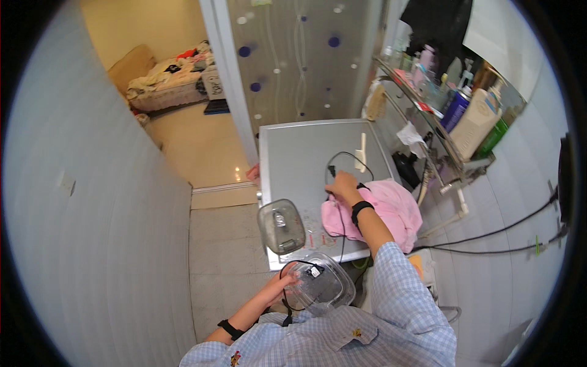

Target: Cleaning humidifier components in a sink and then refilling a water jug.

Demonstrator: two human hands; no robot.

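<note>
My left hand (284, 285) holds a clear plastic container (325, 286) by its left side, close to my body; a black cable with a small white-tagged end lies in and around it. My right hand (343, 186) is closed on a thin black cable (343, 225) above the grey appliance top (298, 160). The cable's black plug (331, 170) shows just past my fingers. Under my right wrist sits a bundled pink cloth (390, 208). A second clear container (281, 227), with small items inside, stands at the left edge of the top. A white comb (362, 153) lies farther back.
At the right, a glass wall shelf (426, 110) carries bottles and toiletries, with a black hair dryer (406, 167) beneath. Black cables (486, 229) run along the right wall. A patterned glass door (298, 64) stands behind the appliance; a doorway at the left shows a bed (169, 87).
</note>
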